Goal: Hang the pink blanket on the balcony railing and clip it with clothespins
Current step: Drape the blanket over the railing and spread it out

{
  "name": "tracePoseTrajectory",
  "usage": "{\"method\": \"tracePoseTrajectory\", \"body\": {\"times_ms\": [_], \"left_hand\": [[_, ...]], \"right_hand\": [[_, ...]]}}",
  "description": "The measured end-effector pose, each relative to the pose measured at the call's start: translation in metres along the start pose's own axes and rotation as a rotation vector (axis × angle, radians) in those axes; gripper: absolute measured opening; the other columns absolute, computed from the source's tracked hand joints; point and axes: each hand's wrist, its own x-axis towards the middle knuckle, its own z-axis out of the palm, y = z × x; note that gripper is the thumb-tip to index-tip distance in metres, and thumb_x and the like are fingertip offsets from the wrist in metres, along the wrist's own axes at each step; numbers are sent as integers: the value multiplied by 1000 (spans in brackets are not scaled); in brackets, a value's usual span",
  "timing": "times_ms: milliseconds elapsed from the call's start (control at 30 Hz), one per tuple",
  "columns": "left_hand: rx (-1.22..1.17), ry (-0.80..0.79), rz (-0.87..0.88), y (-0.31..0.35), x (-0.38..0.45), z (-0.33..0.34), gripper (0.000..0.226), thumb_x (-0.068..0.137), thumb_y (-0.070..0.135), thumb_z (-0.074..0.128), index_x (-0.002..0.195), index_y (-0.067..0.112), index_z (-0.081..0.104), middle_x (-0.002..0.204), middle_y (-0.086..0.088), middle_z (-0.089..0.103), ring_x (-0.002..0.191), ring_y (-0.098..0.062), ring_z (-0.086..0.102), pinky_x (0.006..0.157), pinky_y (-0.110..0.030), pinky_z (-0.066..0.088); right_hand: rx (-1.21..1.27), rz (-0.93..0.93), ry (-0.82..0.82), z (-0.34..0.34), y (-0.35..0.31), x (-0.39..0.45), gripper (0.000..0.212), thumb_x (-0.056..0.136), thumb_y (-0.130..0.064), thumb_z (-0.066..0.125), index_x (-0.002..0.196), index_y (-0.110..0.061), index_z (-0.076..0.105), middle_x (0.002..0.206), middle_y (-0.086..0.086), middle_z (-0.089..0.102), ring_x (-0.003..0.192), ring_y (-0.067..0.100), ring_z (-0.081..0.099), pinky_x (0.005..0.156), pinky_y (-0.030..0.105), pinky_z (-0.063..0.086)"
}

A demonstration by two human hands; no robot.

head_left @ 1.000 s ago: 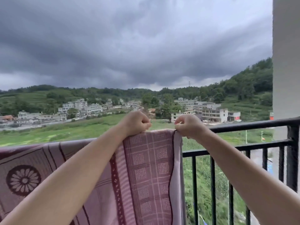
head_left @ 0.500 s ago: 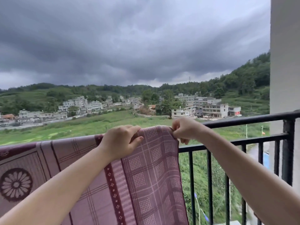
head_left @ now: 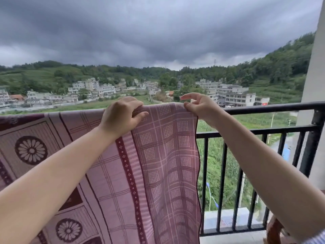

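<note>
The pink blanket point(head_left: 158, 164), patterned with dark red checks and flower medallions, hangs over the black balcony railing point(head_left: 267, 108) from the left edge to the middle. My left hand point(head_left: 121, 115) grips the blanket's top fold over the rail, fingers curled over it and thumb on the near side. My right hand point(head_left: 200, 107) pinches the blanket's top right corner between thumb and a finger, with the other fingers lifted and spread. No clothespin is in view.
To the right of the blanket the railing's top bar and vertical bars point(head_left: 221, 182) are bare. A pale wall column point(head_left: 316, 88) closes the right side. A brown object point(head_left: 276, 231) sits at the bottom right on the balcony floor.
The view has tilted down, showing more of the hanging blanket. My right hand's fingers have lifted and spread while still pinching the corner. My left hand stays on the top fold.
</note>
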Motion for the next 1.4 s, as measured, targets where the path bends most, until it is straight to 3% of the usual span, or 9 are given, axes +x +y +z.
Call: {"method": "tracePoseTrajectory", "body": {"times_ms": [400,533,700,767,867,967,1100,1200,1400], "left_hand": [[140,-101,15,-19,-19,-30,9,76,3,67,72,-5,66,68,-19,64,58,-32,62,56,-40,57],[148,-69,-162,-18,0,-31,14,88,-2,45,79,-5,55,77,-19,53,66,-28,52,64,-42,52],[235,39,-438,-37,77,-40,24,84,-10,33,103,-12,47,113,-35,47,94,-45,54,79,-47,44],[269,-94,-467,-48,93,-31,26,84,-10,34,106,-11,47,115,-33,48,99,-43,54,84,-47,45],[188,-582,-502,-65,84,-5,21,89,2,38,100,-4,55,100,-17,57,87,-26,55,74,-32,48],[77,-1022,-548,-72,64,5,35,94,22,39,114,2,58,113,-5,58,100,-21,58,93,-33,46],[-42,-788,-507,-71,57,-6,33,95,27,38,91,6,64,84,-2,57,83,-18,54,70,-23,44],[-142,-389,-353,-56,40,-19,40,93,20,45,54,14,47,51,1,43,57,-17,48,50,-18,34],[225,-106,29,-48,-28,-40,19,73,16,73,83,0,69,77,-15,68,70,-30,64,58,-37,56]], "right_hand": [[-607,-448,224,-5,0,-7,13,81,-3,60,88,3,69,73,12,68,45,2,40,42,-1,38],[-608,-434,307,-8,-16,8,14,82,-3,57,87,3,68,82,18,71,49,6,45,40,6,38],[-622,-421,636,-7,-71,68,23,80,-4,48,90,2,68,92,25,69,86,35,63,70,31,47],[-744,-278,607,0,-74,88,22,80,-2,48,91,4,65,93,27,67,88,38,62,74,37,50],[-889,4,152,14,-66,91,19,84,-6,52,98,4,60,100,8,62,86,25,58,80,32,50],[-762,2,-113,21,-58,61,27,92,-24,44,86,-3,61,85,-3,47,78,12,50,72,21,42],[-708,-220,-243,26,-37,23,37,85,-33,55,97,0,65,74,5,59,54,9,44,44,11,31],[-730,-397,-160,28,-26,19,33,82,-21,61,111,-6,63,92,11,70,56,5,50,46,3,38],[-712,-593,-47,26,-22,14,30,83,-10,58,110,2,59,107,20,67,90,27,66,75,11,44]]}}
